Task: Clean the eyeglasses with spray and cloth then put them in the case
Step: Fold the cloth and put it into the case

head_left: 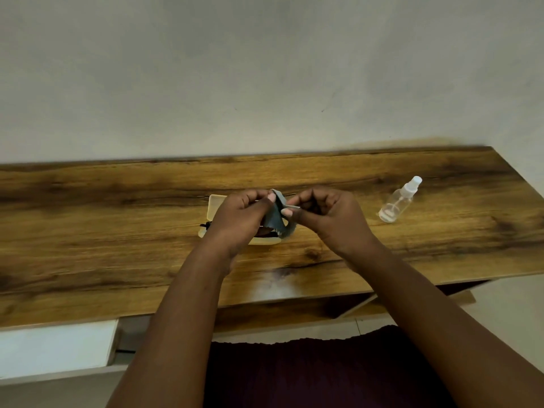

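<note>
Just cloth (276,213) between both hands' grip

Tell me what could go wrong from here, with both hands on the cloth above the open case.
1. The left hand and right hand pinch the grey cloth above the open case, hiding it; the eyeglasses seem to poke out at its left end and might get knocked.
2. The spray bottle stands by the right forearm and could tip.
</note>
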